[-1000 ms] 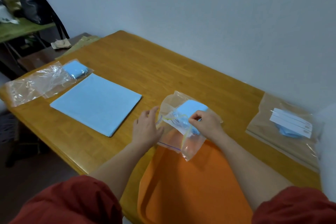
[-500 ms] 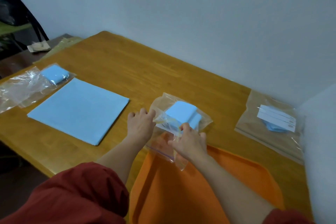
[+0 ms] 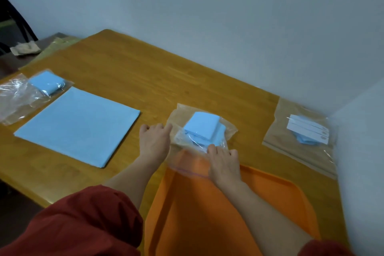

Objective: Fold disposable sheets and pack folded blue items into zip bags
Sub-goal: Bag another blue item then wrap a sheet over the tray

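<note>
A clear zip bag [image 3: 225, 131] lies on the wooden table [image 3: 145, 72] at the centre, its mouth end over an orange mat [image 3: 207, 220]. A folded blue item [image 3: 202, 127] shows in it. My left hand [image 3: 154, 142] rests at the bag's left edge, thumb touching the plastic. My right hand [image 3: 223, 165] presses down on the bag's near part, just in front of the blue item, with its fingers fairly flat. A larger flat blue sheet [image 3: 81, 124] lies to the left.
A second zip bag [image 3: 14, 97] holding a folded blue piece [image 3: 46, 83] lies at the far left. A third bag [image 3: 299, 151] with white labels and something blue sits at the right, close to the wall. A dark side table stands behind the left corner.
The bag has been lowered flat onto the table. My right hand slid from on top of the blue item back to the bag's near part, and my left hand stayed at the left edge.
</note>
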